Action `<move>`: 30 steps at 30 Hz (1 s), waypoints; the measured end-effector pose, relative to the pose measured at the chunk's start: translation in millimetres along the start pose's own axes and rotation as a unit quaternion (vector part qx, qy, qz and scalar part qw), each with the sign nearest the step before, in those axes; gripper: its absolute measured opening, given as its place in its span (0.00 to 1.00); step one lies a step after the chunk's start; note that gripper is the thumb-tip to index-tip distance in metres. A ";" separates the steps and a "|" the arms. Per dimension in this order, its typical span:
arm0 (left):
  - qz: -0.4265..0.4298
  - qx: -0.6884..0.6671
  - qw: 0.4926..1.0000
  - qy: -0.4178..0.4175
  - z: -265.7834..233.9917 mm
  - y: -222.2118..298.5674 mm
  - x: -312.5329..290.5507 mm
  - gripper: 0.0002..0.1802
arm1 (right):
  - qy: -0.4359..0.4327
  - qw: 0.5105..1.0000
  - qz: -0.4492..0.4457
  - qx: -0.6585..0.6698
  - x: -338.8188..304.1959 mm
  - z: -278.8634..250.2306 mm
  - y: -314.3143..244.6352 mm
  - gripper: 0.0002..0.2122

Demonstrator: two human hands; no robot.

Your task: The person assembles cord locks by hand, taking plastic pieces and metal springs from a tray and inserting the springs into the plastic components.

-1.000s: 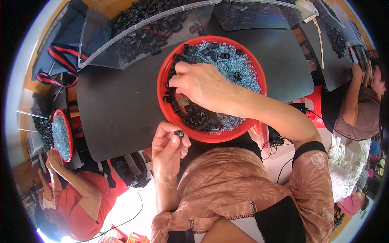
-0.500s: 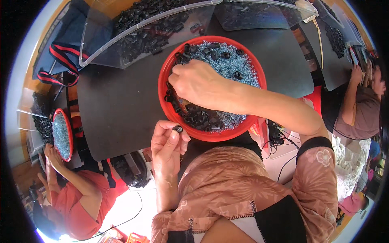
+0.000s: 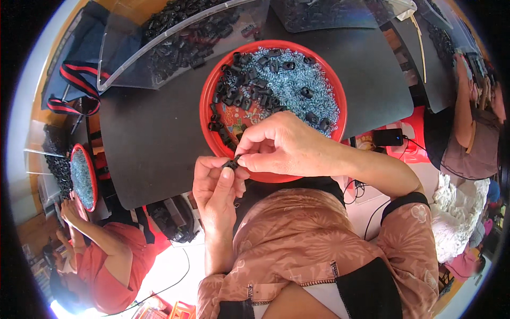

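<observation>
My left hand [image 3: 215, 183] and my right hand [image 3: 279, 143] meet at the near rim of a round red tray [image 3: 208, 90], both pinching a small black plastic piece [image 3: 231, 164] between fingertips. The tray lies on a black table [image 3: 154, 133] and holds a bed of small pale blue rings [image 3: 289, 82] with several black plastic pieces [image 3: 239, 95] scattered over and heaped at its left side. Whether my right fingers also hold a ring is too small to tell.
A clear plastic bin [image 3: 175, 37] full of black pieces stands behind the tray. A person in red [image 3: 101, 255] works at another red tray [image 3: 84, 178] at lower left. Another person [image 3: 473, 133] sits at right, near a black device [image 3: 387, 137] on a red stool.
My right hand has come back out of the tray to its near rim and joined my left hand on the small black piece. My left hand has stayed near the table's edge.
</observation>
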State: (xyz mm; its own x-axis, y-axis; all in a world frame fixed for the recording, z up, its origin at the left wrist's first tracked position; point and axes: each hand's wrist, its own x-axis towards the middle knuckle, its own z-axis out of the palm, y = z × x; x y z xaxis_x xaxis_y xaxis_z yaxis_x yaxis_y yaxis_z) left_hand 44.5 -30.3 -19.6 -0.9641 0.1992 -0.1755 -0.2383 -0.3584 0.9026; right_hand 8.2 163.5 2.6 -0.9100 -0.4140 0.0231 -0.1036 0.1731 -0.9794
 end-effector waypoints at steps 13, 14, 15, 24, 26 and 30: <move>0.067 0.137 0.988 0.014 14.2 -0.6 -7.7 0.06 | -0.043 0.997 0.018 0.062 -11.7 -9.5 -10.4 0.07; 0.080 0.138 0.987 0.016 15.3 -2.8 -6.6 0.06 | -0.026 0.999 -0.001 0.048 -12.6 -7.3 -9.5 0.07; 0.092 0.138 0.986 0.019 16.7 -6.4 -5.7 0.05 | -0.010 0.999 -0.019 0.034 -14.4 -4.3 -7.4 0.07; 0.064 0.106 0.992 -0.020 12.6 -10.4 -13.2 0.08 | -0.138 0.980 0.079 0.120 -16.6 -20.5 -9.4 0.07; 0.043 0.065 0.995 -0.058 7.2 -12.3 -18.7 0.09 | -0.150 0.973 0.089 0.153 -19.0 -21.3 -6.6 0.07; 0.029 0.095 0.993 -0.068 14.7 -6.4 -28.3 0.10 | -0.164 0.960 0.126 0.191 -26.2 -18.7 -11.2 0.07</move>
State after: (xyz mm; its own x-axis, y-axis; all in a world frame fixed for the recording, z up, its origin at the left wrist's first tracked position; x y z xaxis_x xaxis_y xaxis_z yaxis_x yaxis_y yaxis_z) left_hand 75.0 -20.3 -14.6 -0.9477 0.3095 -0.0778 -0.1439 -0.1968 0.9698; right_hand 25.6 189.1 16.8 -0.7052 -0.6715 -0.2275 0.3152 -0.0095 -0.9490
